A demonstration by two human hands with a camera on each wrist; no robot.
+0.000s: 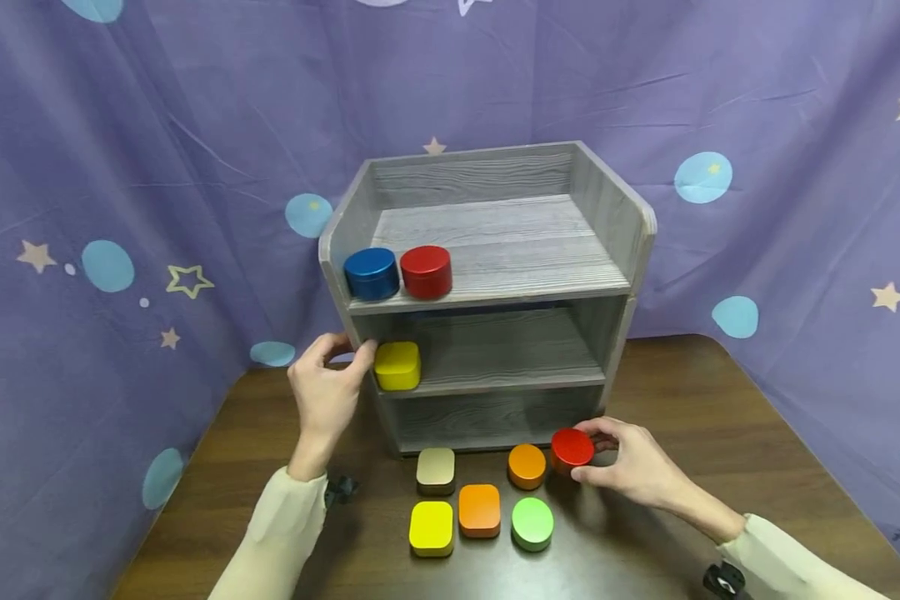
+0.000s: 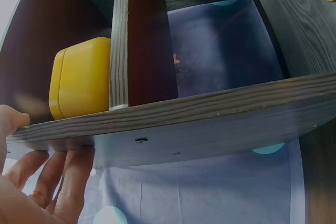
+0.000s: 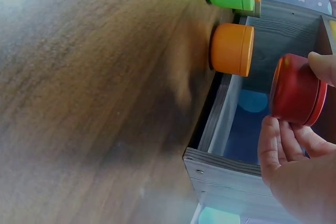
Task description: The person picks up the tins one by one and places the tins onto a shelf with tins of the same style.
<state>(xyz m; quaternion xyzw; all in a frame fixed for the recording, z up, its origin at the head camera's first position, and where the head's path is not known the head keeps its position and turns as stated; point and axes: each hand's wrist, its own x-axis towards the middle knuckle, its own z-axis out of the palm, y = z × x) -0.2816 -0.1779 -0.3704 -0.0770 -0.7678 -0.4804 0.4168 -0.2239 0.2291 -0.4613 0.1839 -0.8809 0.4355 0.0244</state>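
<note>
Now right hand [image 1: 637, 471] pinches red tin [image 1: 572, 448]; left hand [image 1: 328, 385] touches shelf [image 1: 495, 287]

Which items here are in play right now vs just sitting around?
In play:
left hand at yellow tin, middle tier of shelf
right hand gripping red tin

Sitting around:
blue tin and red round tin, top tier
beige tin
orange round tin
yellow square tin
orange square tin
green tin

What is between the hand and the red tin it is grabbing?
Nothing. The right hand already pinches the round red tin between thumb and fingers, with no gap. The round orange tin sits just beside it on the table, not in between.
</note>
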